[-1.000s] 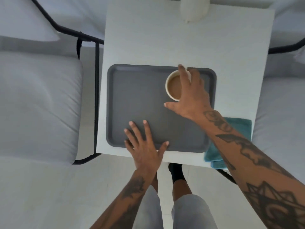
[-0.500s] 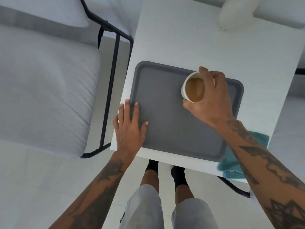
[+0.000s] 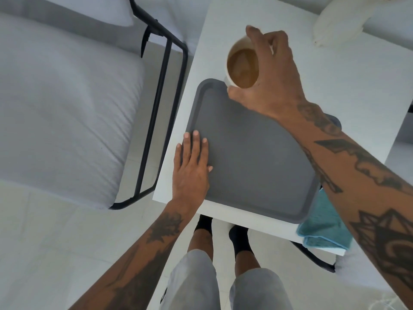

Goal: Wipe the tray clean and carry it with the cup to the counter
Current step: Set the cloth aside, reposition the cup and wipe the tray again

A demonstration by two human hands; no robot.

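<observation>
Right fingers [image 3: 263, 41] grip white coffee-filled cup [image 3: 242, 66]; left fingers [image 3: 194, 144] flat on grey tray [image 3: 257, 166].

The tray [image 3: 257, 157] is a dark grey rectangle with rounded corners and a low raised rim, lying flat on the white table [image 3: 335, 81] and turned askew to the table's edges. Its surface is bare and matte. The near corner of the tray reaches almost to the table's front edge, and a folded teal cloth [image 3: 324, 227] lies just beside that corner, partly tucked behind the rim. The cup [image 3: 242, 64] is a white round cup holding light brown liquid, roughly upright. It sits above the tray's far left corner, gripped from the side by the right hand [image 3: 270, 79]; whether its base touches anything cannot be told.
</observation>
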